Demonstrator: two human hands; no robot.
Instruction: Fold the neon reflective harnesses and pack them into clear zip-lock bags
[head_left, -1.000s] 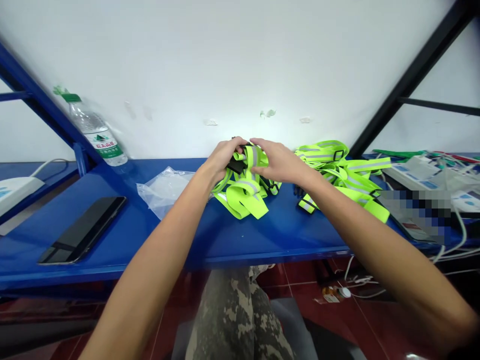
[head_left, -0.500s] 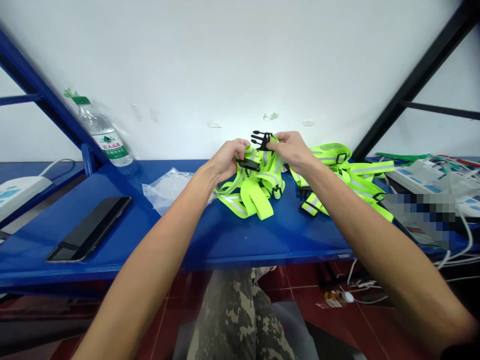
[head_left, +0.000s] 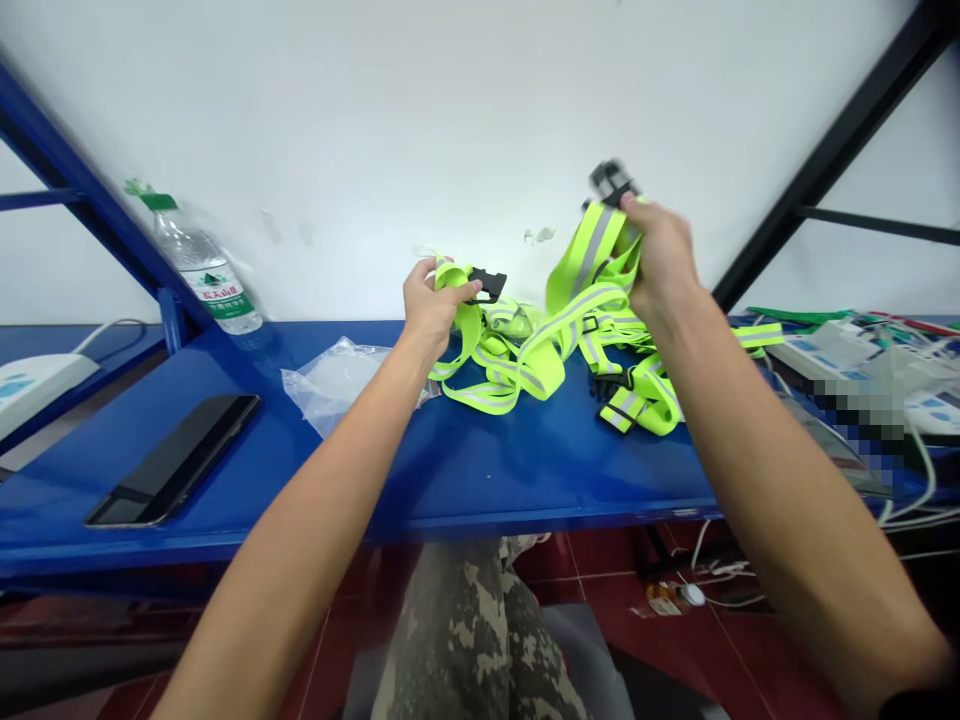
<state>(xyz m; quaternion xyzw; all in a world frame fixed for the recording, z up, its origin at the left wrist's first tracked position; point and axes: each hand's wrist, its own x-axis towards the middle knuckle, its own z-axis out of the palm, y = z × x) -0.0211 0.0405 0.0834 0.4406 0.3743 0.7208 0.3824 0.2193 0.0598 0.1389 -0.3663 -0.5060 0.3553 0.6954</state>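
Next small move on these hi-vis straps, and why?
Probably lift the right hand a bit higher to separate its reflective strap: that strap runs down into the tangled pile, while the left hand grips a second strap beside a black buckle.

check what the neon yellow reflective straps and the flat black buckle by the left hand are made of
The neon yellow straps look like woven synthetic webbing, matte and soft, since they fold limply; the silver-grey stripe looks like reflective tape. The flat black buckle looks like moulded plastic, matte with clean edges.
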